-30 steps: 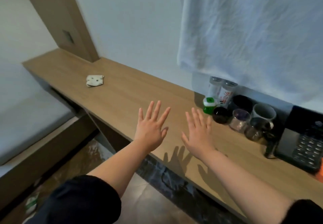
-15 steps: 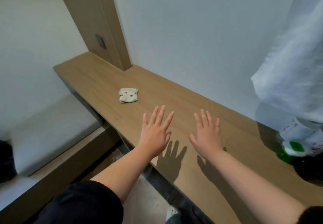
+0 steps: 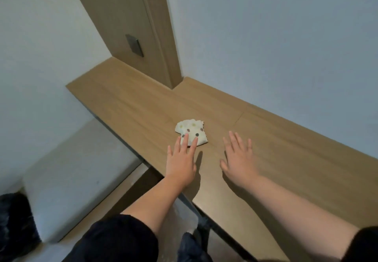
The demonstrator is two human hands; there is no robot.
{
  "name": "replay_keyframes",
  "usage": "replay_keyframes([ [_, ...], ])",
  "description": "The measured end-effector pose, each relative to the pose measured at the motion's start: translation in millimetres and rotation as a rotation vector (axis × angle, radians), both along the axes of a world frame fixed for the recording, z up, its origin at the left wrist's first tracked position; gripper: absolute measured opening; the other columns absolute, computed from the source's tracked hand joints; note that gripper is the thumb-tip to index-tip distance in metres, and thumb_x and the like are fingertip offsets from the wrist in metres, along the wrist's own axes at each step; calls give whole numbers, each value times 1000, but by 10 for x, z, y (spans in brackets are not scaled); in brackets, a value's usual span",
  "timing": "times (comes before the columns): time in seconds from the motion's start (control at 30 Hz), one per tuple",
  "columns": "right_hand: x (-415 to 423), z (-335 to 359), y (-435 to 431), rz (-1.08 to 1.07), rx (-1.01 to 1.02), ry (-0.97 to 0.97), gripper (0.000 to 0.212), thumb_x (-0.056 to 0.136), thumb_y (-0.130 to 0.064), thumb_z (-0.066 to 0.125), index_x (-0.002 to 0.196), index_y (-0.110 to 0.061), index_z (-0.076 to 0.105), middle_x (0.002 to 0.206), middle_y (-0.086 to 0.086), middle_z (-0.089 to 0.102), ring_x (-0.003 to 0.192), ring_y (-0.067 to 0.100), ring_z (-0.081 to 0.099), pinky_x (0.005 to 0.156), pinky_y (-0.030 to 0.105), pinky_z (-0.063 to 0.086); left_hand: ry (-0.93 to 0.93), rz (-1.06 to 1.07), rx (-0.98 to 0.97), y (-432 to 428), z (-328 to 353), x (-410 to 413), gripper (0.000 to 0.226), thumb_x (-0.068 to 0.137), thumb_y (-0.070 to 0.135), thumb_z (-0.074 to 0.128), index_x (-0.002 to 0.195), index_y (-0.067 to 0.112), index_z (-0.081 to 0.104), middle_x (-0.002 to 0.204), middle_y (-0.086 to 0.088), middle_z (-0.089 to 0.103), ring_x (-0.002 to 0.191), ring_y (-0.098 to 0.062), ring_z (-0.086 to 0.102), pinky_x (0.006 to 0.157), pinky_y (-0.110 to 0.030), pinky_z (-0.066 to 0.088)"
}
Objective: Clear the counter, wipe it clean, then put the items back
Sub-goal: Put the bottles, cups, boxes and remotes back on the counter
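Two flat hands over the bench (image 3: 286,149): left hand (image 3: 180,165), grip wide, fingertips (image 3: 185,139) at the cloth's (image 3: 190,127) near edge; right hand (image 3: 238,161), grip wide, empty.

Your only view comes from the camera on your head. It looks forward and steeply down along the counter (image 3: 296,159) toward the wood panel (image 3: 122,16) in the corner. It sits close: your left hand (image 3: 181,163) and right hand (image 3: 239,161) lie mid-frame, forearms at the bottom edge.
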State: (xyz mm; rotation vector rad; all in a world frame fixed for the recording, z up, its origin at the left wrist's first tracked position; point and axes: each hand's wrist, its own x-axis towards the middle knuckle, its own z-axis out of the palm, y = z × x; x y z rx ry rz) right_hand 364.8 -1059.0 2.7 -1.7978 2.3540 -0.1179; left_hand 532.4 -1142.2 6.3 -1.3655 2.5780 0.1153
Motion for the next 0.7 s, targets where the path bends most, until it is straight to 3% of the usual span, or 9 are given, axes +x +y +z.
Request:
replay_keyframes([
  [0.2,251,-126,-429,-167,57,-12,68,97,-39,37,154,-16,7,162,7,-6,148,23,-10,112,45,-13,-25,-139,114,-948,-241,-110,73,97,25,48,155,22,4,163,-4,4,149,-28,3,117,-48,17],
  [0.37,274,-111,-488,-251,87,-27,66,98,-38,37,154,-16,10,162,7,-4,149,23,-6,114,44,-10,24,-91,256,-1254,-362,-170,75,89,12,53,152,23,14,153,-7,19,126,-33,41,88,-40,44],
  [0.5,198,-76,-422,-305,87,-44,65,97,-35,40,153,-15,14,162,8,0,149,24,-2,118,46,-4,46,-158,255,-1342,-357,-198,51,86,11,52,136,18,41,128,-9,46,109,-32,52,75,-35,43],
  [0.7,77,53,-143,-324,41,-97,65,97,-33,42,153,-15,15,162,6,0,149,22,-3,118,44,-2,133,-383,128,-1131,-169,-401,42,84,30,62,124,20,55,117,-1,59,113,-23,46,90,-32,40],
])
